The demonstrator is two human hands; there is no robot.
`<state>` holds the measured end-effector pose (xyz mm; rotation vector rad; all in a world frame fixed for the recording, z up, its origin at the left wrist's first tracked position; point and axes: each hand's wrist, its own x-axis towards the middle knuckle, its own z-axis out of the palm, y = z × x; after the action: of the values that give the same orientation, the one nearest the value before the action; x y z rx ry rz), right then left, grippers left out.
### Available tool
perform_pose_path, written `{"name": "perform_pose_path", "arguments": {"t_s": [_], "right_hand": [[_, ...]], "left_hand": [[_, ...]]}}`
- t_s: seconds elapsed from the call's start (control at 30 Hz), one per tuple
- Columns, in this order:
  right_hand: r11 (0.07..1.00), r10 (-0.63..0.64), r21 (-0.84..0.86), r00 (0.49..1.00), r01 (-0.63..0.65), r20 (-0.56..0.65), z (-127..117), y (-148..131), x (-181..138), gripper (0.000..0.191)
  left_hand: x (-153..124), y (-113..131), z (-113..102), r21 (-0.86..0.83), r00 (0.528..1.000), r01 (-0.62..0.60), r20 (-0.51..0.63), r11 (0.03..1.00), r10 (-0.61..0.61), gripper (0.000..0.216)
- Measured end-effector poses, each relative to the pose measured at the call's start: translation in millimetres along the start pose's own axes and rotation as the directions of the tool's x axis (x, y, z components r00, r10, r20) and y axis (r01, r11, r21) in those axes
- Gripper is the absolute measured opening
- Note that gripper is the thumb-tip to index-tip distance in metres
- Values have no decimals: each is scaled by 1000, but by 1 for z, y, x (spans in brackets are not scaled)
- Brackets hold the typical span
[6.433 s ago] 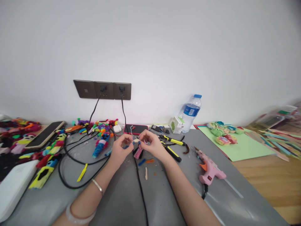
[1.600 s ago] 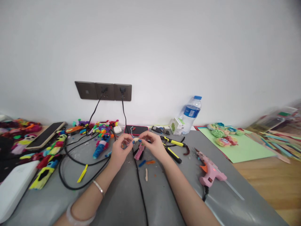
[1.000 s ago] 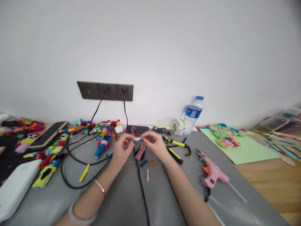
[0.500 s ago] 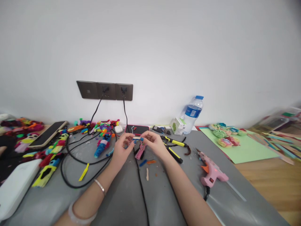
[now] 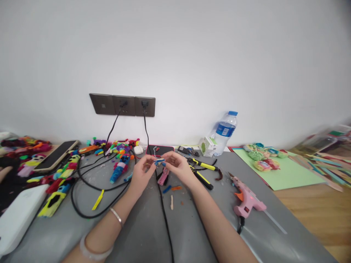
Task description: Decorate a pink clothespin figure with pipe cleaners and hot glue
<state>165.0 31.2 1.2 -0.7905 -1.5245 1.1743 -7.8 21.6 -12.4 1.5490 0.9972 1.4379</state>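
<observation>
Between my two hands is a small blue and cream pipe cleaner piece (image 5: 159, 161), partly covered by fingertips. My left hand (image 5: 143, 173) pinches its left end, and the fingers of my right hand (image 5: 177, 166) are closed on the right end. Just below them lies a pink tool (image 5: 163, 176), partly hidden by the hands. Nearer to me on the grey table are a short blue pipe cleaner piece (image 5: 166, 189), an orange one (image 5: 176, 188) and a cream one (image 5: 172, 202).
Yellow-black pliers (image 5: 204, 179) and a pink glue gun (image 5: 251, 201) lie to the right. A water bottle (image 5: 225, 131) stands by the wall. Black cables (image 5: 79, 199) loop across the left, near fuzzy dolls (image 5: 56, 201) and a white box-like device (image 5: 23, 219). Another person's hand (image 5: 4, 173) shows at far left.
The blue and cream piece has turned slightly in my fingertips, its right end now tilted up. Both hands stay in nearly the same place. The other person's hand at far left shows more.
</observation>
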Motion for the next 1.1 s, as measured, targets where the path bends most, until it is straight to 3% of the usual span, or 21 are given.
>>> {"name": "perform_pose_path", "arguments": {"t_s": [0.47, 0.6, 0.73, 0.9, 1.0, 1.1], "right_hand": [[1000, 2, -31, 1000, -2, -15, -1, 0, 0, 20], [999, -34, -18, 999, 33, -36, -2, 1, 1, 27], [995, -96, -43, 973, 89, -208, -4, -4, 2, 35], [963, -237, -225, 854, 145, -462, -16, -15, 1, 42], [951, -255, -285, 833, 123, -491, -27, -28, 1, 39], [966, -182, -248, 859, 66, -478, -40, -50, -5, 14]], "left_hand": [[1, 2, -1, -14, 999, -34, -2, 999, 34, 11], [2, 0, -1, -27, 1000, -27, -17, 999, 26, 10], [3, 1, -1, -34, 998, 3, -56, 999, -5, 14], [4, 2, 0, -39, 998, 3, -63, 999, -6, 15], [5, 2, 0, -34, 999, -1, -45, 999, -1, 14], [5, 3, 1, -29, 999, -13, -42, 999, 11, 14]]}}
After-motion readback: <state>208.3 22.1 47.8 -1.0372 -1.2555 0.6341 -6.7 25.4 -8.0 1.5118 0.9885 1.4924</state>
